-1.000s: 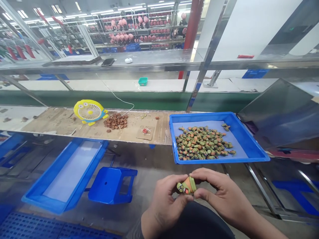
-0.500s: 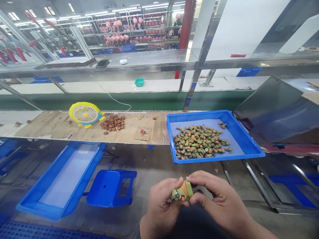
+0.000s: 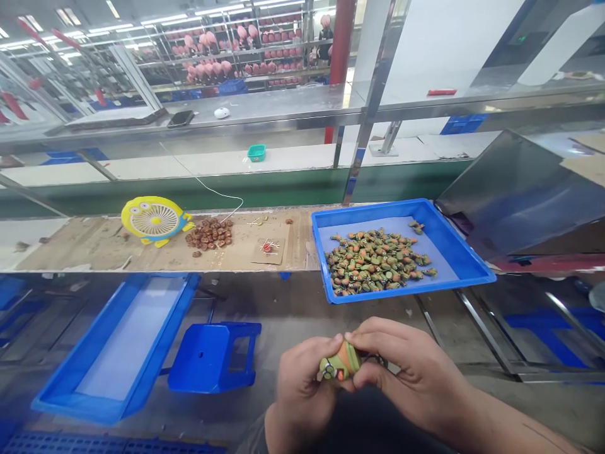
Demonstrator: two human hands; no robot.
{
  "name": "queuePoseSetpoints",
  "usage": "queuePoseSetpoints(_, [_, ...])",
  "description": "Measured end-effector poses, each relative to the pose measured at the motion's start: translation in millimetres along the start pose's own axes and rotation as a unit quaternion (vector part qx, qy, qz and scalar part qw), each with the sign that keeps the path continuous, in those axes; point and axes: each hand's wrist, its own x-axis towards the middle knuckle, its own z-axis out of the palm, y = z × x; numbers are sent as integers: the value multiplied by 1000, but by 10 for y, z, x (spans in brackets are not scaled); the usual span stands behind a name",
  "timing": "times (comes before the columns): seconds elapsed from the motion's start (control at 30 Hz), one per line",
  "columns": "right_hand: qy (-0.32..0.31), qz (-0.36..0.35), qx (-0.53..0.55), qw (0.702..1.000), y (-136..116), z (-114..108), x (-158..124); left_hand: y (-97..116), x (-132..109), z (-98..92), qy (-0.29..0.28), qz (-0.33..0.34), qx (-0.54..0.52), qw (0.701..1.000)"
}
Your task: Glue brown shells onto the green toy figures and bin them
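Observation:
Between my two hands, low in the head view, is a small green-and-orange toy figurine (image 3: pixel 341 362) with white-rimmed eyes and a red spot. My left hand (image 3: pixel 307 384) grips its eyed end between thumb and fingers. On the other side, my right hand (image 3: pixel 409 366) pinches the green base end; something dark shows by its fingers, too small to name. Beyond the hands, a blue tray (image 3: pixel 472 277) lined with pale sheet holds a heap of similar figurines (image 3: pixel 373 261).
Left of the tray, a cardboard-covered bench (image 3: pixel 85 243) bears a yellow fan (image 3: pixel 155 219), a pile of brown pieces (image 3: pixel 209 234) and a cardboard square (image 3: pixel 275 257) with white sticks. Below stand a blue stool (image 3: pixel 201 356) and another blue tray (image 3: pixel 61 384). A green basket (image 3: pixel 256 152) sits behind.
The view has shifted slightly, so the bench and tray appear a little further left and higher. Both hands keep hold of the figurine, with little change in grip.

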Motion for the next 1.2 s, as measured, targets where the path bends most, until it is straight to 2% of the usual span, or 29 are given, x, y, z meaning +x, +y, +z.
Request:
queuePoseSetpoints(0.13, [33, -6, -11, 999, -18, 35, 73, 62, 30, 36, 40, -129, -98, 986])
queuePoseSetpoints(0.2, [47, -15, -17, 999, -1, 35, 84, 115, 21, 60, 70, -207, -146, 965])
queuePoseSetpoints(0.27, [51, -16, -28, 998, 30, 24, 71, 155, -1, 74, 77, -278, -209, 935])
queuePoseSetpoints(0.33, [38, -9, -40, 998, 58, 8, 45, 166, -25, 80, 60, -339, -282, 895])
queuePoseSetpoints(0.43, [-1, -6, -42, 999, 72, -1, 16, 141, -38, 97, 49, -420, -415, 806])
queuePoseSetpoints(0.5, [-10, -8, -33, 999, 62, 5, 15, 130, -21, 129, 61, -450, -490, 744])
queuePoseSetpoints(0.57, [3, -5, -30, 1000, 52, 12, 23, 140, 10, 178, 70, -453, -530, 713])
queuePoseSetpoints(0.73, [9, 2, -28, 1000, 75, -25, 7, 201, 80, 325, 45, -422, -556, 715])
queuePoseSetpoints(0.87, [2, 2, 14, 1000, 133, -143, -85, 221, 122, 464, 48, -426, -573, 698])
queuePoseSetpoints(0.93, [-1, 11, 33, 999, 170, -238, -143, 222, 148, 550, 42, -420, -581, 696])
queuePoseSetpoints(1.03, [-12, 31, 66, 997, 244, -417, -222, 212, 193, 716, 46, -398, -579, 710])
queuePoseSetpoints(1.2, [-16, 63, 112, 992, 432, -754, -336, 213, 317, 1090, 53, -392, -562, 727])
